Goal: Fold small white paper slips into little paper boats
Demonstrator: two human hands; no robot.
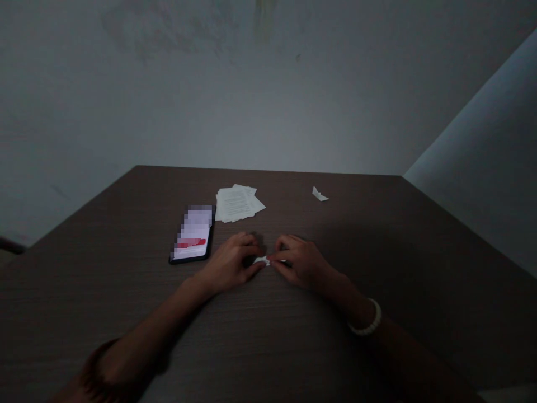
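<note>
Small white paper piece point(263, 260), mid-table point(268, 347) and nearer than the rest, pinched by left hand point(235, 260) and right hand point(302, 263), looks part-folded; one boat-like folded paper point(319, 195), far right, seems done, while printed slips point(236, 204), piled far left, lie flat, unfolded.

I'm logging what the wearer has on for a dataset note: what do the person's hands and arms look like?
The left hand and right hand are bare, without gloves, and no sleeves show on the forearms. A pale, beaded-looking bracelet circles the right wrist; a dark brownish band circles the left forearm, its material unclear.
</note>
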